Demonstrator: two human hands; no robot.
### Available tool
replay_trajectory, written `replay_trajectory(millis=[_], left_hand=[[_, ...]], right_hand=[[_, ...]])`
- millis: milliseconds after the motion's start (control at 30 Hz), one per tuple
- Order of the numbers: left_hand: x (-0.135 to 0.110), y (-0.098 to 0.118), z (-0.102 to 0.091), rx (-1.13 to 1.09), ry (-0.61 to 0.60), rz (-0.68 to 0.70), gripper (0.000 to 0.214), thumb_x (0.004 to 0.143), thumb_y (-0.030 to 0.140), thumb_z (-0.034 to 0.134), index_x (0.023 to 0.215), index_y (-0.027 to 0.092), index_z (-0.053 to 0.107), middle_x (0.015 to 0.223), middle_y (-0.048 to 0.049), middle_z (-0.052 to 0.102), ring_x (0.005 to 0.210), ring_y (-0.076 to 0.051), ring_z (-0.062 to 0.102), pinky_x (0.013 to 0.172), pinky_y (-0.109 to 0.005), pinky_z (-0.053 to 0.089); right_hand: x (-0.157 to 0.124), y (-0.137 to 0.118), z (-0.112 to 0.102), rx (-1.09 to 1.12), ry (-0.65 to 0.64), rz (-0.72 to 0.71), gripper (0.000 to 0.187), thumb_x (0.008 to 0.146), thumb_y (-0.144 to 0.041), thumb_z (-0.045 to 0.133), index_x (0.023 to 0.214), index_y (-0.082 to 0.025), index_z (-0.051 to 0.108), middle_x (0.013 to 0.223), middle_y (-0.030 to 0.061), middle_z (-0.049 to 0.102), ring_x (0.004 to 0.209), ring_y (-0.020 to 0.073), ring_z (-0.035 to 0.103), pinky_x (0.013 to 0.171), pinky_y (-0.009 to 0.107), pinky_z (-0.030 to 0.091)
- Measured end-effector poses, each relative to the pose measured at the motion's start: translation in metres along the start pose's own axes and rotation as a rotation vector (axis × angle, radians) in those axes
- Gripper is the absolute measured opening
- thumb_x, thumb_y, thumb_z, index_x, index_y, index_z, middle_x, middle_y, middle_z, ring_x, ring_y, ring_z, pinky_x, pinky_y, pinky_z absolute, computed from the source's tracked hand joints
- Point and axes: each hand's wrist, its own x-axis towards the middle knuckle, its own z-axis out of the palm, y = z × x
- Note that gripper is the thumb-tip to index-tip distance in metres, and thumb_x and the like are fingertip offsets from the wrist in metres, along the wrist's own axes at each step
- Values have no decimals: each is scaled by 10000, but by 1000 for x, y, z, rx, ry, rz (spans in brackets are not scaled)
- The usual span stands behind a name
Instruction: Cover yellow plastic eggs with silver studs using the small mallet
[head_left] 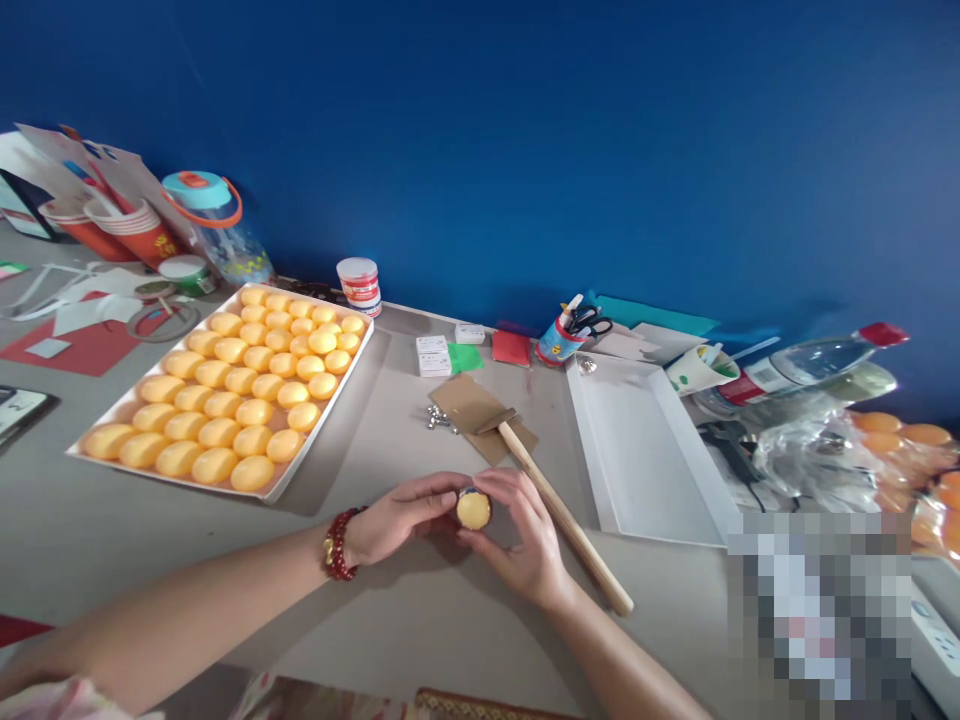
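Both hands meet at the middle of the grey table around one small round yellow piece (474, 510) with a dark rim. My left hand (397, 518), with a red bead bracelet at the wrist, pinches it from the left. My right hand (520, 540) curls its fingers round it from the right. A wooden-handled hammer (559, 510) lies just right of my right hand, its metal head resting on a piece of brown card (469, 402). Small silver pins (439, 418) lie beside the card.
A white tray (330, 425) holding several rows of yellow domes sits at the left. An empty white tray (645, 460) lies at the right. Paper cups, a jar, scissors in a cup (574, 335), a water bottle (810, 365) and plastic bags line the back and right edge.
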Motion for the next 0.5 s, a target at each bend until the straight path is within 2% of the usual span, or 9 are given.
replay_trajectory(millis=[67, 300, 500], left_hand=[[1, 1, -1, -36, -6, -5, 327, 935, 356, 596, 1205, 184, 666, 1136, -102, 635, 1049, -224, 579, 896, -348, 474], [3, 9, 2, -96, -18, -71, 190, 894, 305, 662, 1031, 174, 676, 909, -43, 634, 840, -150, 585, 741, -255, 451], [3, 9, 0, -61, 29, -49, 197, 875, 280, 683, 1043, 176, 682, 957, -51, 648, 888, -165, 604, 773, -271, 460]], right_hand=[[1, -1, 1, 8, 4, -5, 491, 832, -241, 742, 1281, -238, 546, 1165, 113, 621, 1090, 278, 598, 906, 452, 527], [2, -3, 2, 64, -15, -65, 479, 850, -226, 724, 1295, -261, 553, 1181, 105, 616, 1100, 264, 599, 901, 431, 542], [0, 1, 2, 80, -71, 2, 502, 865, -248, 700, 1332, -258, 515, 1234, 117, 605, 1161, 270, 591, 933, 430, 549]])
